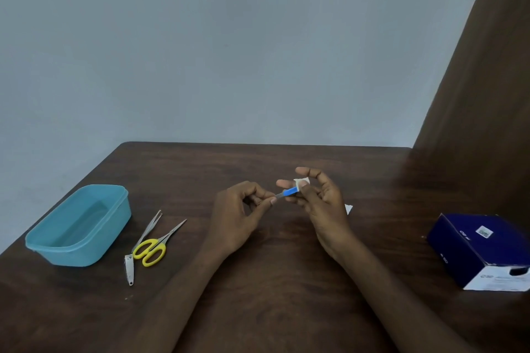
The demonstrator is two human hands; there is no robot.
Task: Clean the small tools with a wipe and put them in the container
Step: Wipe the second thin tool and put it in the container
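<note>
Wiping a blue-handled tool (287, 192) held above mid-table: left hand (243, 216) pinches its metal tip, right hand (321, 203) folds the white wipe (301, 181) round the other end. Best to keep the tip pinch firm and draw the wipe along the whole handle. Scissors (153, 246), tweezers (149, 228) and nail clipper (129, 269) wait beside the teal container (77, 226), which looks empty.

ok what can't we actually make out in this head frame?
- Blue-handled tool: its far end is hidden by the wipe and right hand; type unclear.
- White scrap: mostly behind the right hand.
- Blue box: cut off by the right edge; print too small to read.
- Container: near-wall interior hidden.
</note>
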